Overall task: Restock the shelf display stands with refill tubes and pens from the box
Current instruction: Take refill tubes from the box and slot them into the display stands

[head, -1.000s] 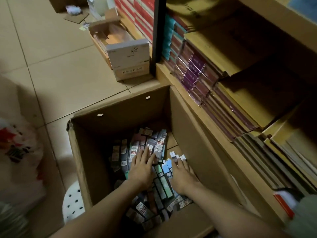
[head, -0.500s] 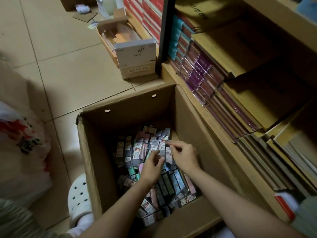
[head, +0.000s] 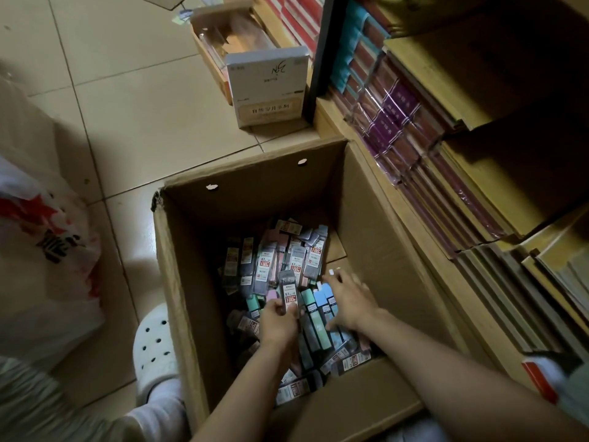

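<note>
Big cardboard box (head: 376,218) on the floor beside the shelf (head: 424,250), refill tubes (head: 277,256) heaped inside. Left hand (head: 278,323) is clamped on one grey tube (head: 288,293), lifted upright; right hand (head: 349,299) lies spread flat on the blue packs (head: 326,301). Best gather same-colour tubes, labels aligned, before lifting. Half a second ago both hands pinched together higher up the pile.

Matt corrugated cardboard box (head: 376,237); glossy plastic refill packs (head: 288,266); smooth glazed floor tiles (head: 134,100).
</note>
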The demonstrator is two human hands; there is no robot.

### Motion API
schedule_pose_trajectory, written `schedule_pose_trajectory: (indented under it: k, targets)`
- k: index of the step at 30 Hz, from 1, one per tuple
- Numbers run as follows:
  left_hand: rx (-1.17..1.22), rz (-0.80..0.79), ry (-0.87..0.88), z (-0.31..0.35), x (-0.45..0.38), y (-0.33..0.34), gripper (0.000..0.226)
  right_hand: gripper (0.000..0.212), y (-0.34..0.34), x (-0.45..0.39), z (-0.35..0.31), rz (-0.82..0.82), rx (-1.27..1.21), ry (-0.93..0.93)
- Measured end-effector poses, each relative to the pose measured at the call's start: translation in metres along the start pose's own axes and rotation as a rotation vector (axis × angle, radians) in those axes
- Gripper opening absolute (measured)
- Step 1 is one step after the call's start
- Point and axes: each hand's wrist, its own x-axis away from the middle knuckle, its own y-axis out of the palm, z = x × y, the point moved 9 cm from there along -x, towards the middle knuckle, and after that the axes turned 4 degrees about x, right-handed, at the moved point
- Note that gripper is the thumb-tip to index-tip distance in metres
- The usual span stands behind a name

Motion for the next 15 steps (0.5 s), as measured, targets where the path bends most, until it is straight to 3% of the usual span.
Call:
schedule_pose_trajectory:
  k: [5, 7, 11, 15]
  targets:
    - [0.060, 0.021, -0.023, -0.008, 0.008, 0.002, 0.007, 0.101, 0.003, -0.006, -0.003, 0.017, 0.130, -0.079]
    - [0.075, 0.023, -0.016, -0.011, 0.011, 0.001, 0.013, 0.094, 0.000, -0.008, 0.000, 0.025, 0.047, -0.076]
    - [0.136, -0.008, -0.036, -0.017, 0.016, 0.005, 0.017, 0.056, -0.011, -0.008, 0.003, 0.104, -0.165, -0.061]
    - [0.122, -0.026, -0.036, -0.013, 0.015, 0.005, 0.024, 0.041, -0.013, -0.004, 0.007, 0.121, -0.334, -0.043]
